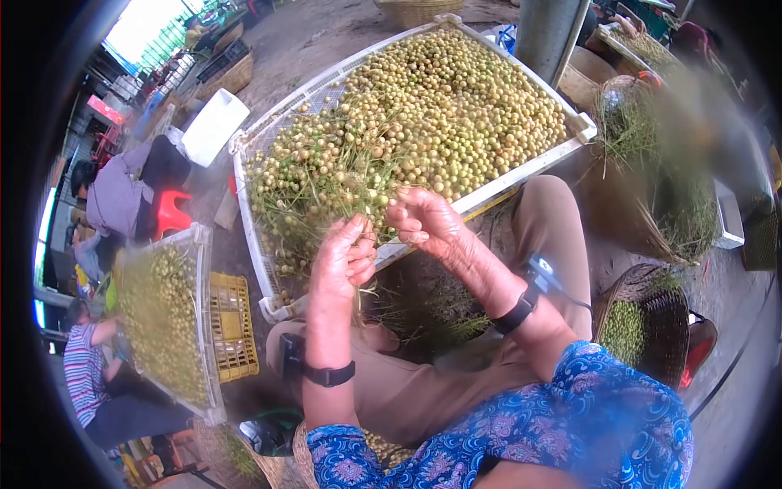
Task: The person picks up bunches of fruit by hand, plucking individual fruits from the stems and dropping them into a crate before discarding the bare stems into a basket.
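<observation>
A large white mesh tray lies tilted before me, heaped with small round yellow-green fruits. Thin green stems tangle among the fruits on its near left side. Over the tray's near edge, my left hand is closed, with thin stalks between its fingers and some trailing below it. Just to its right, my right hand is pinched closed, its fingertips close to the fruits. What those fingertips hold is too small to make out.
At right stand a basket of stems and a dark woven basket with green fruits. A second fruit tray rests by a yellow crate at left, where a person in stripes sits. A metal post rises behind the tray.
</observation>
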`<state>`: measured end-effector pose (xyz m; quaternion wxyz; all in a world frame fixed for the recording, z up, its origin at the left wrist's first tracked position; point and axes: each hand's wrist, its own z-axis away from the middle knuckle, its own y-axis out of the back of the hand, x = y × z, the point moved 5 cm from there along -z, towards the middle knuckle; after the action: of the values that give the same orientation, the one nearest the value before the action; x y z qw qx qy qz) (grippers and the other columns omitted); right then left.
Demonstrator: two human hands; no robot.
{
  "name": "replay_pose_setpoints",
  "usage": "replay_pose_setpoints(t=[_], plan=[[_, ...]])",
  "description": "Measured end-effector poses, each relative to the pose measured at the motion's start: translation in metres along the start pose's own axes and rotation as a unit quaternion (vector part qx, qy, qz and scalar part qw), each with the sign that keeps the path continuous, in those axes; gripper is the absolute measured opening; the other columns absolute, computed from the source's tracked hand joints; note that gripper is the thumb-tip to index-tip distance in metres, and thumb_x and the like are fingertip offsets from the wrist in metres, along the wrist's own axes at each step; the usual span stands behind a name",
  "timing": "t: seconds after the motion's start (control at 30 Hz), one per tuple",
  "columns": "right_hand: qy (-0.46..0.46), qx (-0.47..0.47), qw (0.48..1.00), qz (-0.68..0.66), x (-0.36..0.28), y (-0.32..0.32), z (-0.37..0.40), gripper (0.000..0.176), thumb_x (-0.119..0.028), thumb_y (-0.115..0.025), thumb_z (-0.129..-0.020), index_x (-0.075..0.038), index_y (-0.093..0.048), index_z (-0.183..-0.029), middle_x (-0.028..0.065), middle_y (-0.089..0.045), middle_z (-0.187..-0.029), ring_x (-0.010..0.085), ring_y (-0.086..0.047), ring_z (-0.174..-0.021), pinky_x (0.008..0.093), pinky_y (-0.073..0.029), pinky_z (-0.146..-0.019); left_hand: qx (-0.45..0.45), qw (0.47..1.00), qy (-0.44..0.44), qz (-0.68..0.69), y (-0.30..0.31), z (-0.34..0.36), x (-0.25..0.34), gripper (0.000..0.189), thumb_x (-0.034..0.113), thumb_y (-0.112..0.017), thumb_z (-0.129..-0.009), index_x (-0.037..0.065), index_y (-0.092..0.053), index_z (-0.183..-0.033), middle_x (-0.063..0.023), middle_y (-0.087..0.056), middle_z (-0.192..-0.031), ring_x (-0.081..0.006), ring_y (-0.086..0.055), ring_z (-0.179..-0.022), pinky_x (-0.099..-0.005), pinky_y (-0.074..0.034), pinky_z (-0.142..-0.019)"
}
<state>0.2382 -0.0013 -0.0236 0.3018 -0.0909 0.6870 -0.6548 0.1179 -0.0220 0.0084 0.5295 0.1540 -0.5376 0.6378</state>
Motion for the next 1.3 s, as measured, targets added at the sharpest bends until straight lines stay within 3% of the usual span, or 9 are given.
replay_pose_setpoints(t=[0.23, 0.5, 0.63, 0.83, 0.9, 1.03, 1.17, 1.2, 1.3], plan=[[-0.018, -0.174, 0.974, -0.141, 0.005, -0.001, 0.005, 0.016, -0.018, -0.051, -0.078, -0.003, -0.048, -0.077, 0.0012, -0.039, -0.061, 0.0058, -0.032, -0.044, 0.0155, -0.025, -0.031, 0.018, 0.999, -0.037, 0.016, 0.003, 0.007, 0.012, 0.017, 0.024, -0.052, -0.084, 0.009, -0.052, -0.077, 0.0073, -0.027, -0.044, -0.0015, -0.020, -0.030, -0.0167, -0.013, -0.026], [0.066, 0.028, 0.968, 0.240, 0.005, -0.006, 0.001, 0.018, -0.023, -0.053, -0.083, -0.007, -0.048, -0.078, -0.0010, -0.047, -0.061, 0.0032, -0.034, -0.040, 0.0151, -0.021, -0.030, 0.044, 0.994, -0.034, -0.090, -0.004, 0.011, 0.012, 0.020, 0.027, -0.054, -0.083, 0.009, -0.047, -0.077, 0.0078, -0.029, -0.048, -0.0004, -0.021, -0.033, -0.0157, -0.015, -0.028], [0.095, 0.075, 0.964, 0.238, -0.002, -0.013, 0.006, 0.017, -0.020, -0.051, -0.084, -0.009, -0.048, -0.071, -0.0037, -0.042, -0.050, 0.0026, -0.030, -0.035, 0.0158, -0.020, -0.030, 0.069, 0.990, -0.039, -0.115, -0.008, 0.010, 0.007, 0.016, 0.023, -0.052, -0.084, 0.012, -0.045, -0.074, 0.0084, -0.030, -0.047, -0.0010, -0.023, -0.032, -0.0164, -0.017, -0.028], [-0.046, -0.159, 0.986, -0.033, -0.006, -0.023, 0.008, 0.021, -0.024, -0.051, -0.084, -0.005, -0.052, -0.074, -0.0067, -0.034, -0.051, 0.0016, -0.027, -0.037, 0.0148, -0.021, -0.030, 0.254, 0.952, -0.110, -0.127, 0.011, 0.008, 0.010, 0.013, 0.023, -0.047, -0.087, 0.011, -0.050, -0.083, 0.0085, -0.026, -0.046, -0.0001, -0.018, -0.031, -0.0155, -0.015, -0.026], [-0.046, -0.158, 0.984, -0.064, -0.021, -0.037, 0.030, 0.018, -0.020, -0.051, -0.083, -0.004, -0.053, -0.075, -0.0040, -0.041, -0.053, 0.0020, -0.028, -0.037, 0.0151, -0.021, -0.030, 0.095, 0.984, -0.063, -0.140, 0.024, 0.000, 0.014, 0.028, 0.035, -0.052, -0.082, 0.009, -0.053, -0.093, 0.0079, -0.031, -0.051, 0.0002, -0.021, -0.040, -0.0154, -0.014, -0.034], [0.133, -0.093, 0.986, 0.037, -0.077, -0.045, 0.106, 0.018, -0.010, -0.048, -0.081, 0.001, -0.057, -0.091, 0.0048, -0.053, -0.061, 0.0038, -0.034, -0.038, 0.0154, -0.023, -0.030, 0.170, 0.960, -0.102, -0.200, -0.013, 0.015, 0.003, 0.030, 0.036, -0.051, -0.082, 0.007, -0.053, -0.092, 0.0079, -0.027, -0.051, 0.0000, -0.018, -0.039, -0.0164, -0.012, -0.033], [0.205, 0.235, 0.929, 0.198, -0.141, -0.020, 0.222, 0.011, -0.015, -0.050, -0.082, -0.005, -0.055, -0.082, -0.0040, -0.040, -0.059, 0.0010, -0.030, -0.044, 0.0146, -0.019, -0.035, 0.220, 0.959, -0.053, -0.173, 0.007, 0.006, -0.003, 0.023, 0.033, -0.050, -0.084, 0.011, -0.051, -0.090, 0.0071, -0.030, -0.051, -0.0011, -0.021, -0.036, -0.0151, -0.016, -0.032], [0.220, 0.135, 0.954, 0.152, -0.156, 0.013, 0.243, 0.009, -0.017, -0.048, -0.084, -0.009, -0.051, -0.080, -0.0077, -0.032, -0.057, 0.0001, -0.028, -0.043, 0.0152, -0.020, -0.034, 0.195, 0.969, -0.037, -0.146, 0.002, 0.005, -0.005, 0.018, 0.031, -0.050, -0.084, 0.013, -0.049, -0.086, 0.0070, -0.031, -0.049, -0.0017, -0.021, -0.033, -0.0163, -0.016, -0.029], [0.280, 0.558, 0.671, 0.399, -0.187, 0.060, 0.358, 0.015, -0.024, -0.047, -0.085, -0.011, -0.052, -0.081, -0.0094, -0.040, -0.061, -0.0009, -0.029, -0.044, 0.0146, -0.023, -0.036, 0.069, 0.992, -0.023, -0.100, -0.003, -0.004, -0.009, 0.019, 0.030, -0.053, -0.083, 0.012, -0.047, -0.084, 0.0076, -0.032, -0.048, -0.0011, -0.022, -0.032, -0.0165, -0.014, -0.027]])
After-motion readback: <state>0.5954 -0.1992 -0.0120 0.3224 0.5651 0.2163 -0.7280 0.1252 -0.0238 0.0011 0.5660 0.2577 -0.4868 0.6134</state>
